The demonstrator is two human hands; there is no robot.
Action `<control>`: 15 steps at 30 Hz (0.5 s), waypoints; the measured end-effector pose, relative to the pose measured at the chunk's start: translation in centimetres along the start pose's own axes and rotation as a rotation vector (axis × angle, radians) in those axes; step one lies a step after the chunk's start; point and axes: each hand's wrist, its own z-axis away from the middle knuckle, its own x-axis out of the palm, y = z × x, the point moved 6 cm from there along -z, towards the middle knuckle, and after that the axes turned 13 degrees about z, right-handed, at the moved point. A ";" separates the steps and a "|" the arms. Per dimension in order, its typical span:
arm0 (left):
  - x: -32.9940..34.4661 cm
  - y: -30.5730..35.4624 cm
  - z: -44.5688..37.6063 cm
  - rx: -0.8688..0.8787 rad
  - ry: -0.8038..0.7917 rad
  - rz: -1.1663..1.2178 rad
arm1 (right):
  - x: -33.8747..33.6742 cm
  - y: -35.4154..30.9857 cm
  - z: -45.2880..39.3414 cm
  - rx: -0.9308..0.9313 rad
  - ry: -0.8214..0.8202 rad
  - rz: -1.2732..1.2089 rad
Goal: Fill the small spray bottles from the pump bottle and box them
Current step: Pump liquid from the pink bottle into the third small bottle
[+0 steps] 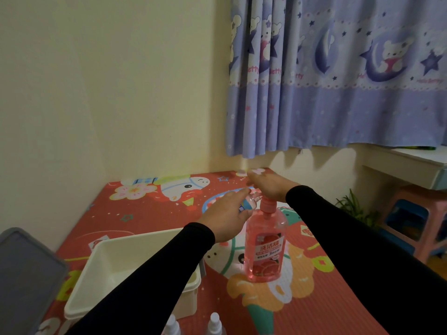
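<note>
A tall pump bottle (264, 247) of pink liquid stands upright on the red patterned mat. My right hand (268, 186) lies flat on top of its pink pump head, palm down, fingers spread. My left hand (226, 213) grips a small clear spray bottle (251, 201), tilted with its mouth close to the pump's spout. Two more small spray bottles (214, 323) with white tops stand at the bottom edge, partly cut off. A cream plastic box (101, 281) sits left of the pump bottle, partly hidden by my left sleeve.
A grey lid (26, 274) rests at the left edge. The red cartoon mat (157, 213) covers the surface up to the cream wall. A blue curtain (338, 81) hangs at the back right. Pink stools (416, 221) and a small plant (353, 206) stand to the right.
</note>
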 end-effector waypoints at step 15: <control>0.1 0.2 0.0 0.001 -0.014 0.003 | 0.0 0.3 -0.1 0.004 0.031 -0.038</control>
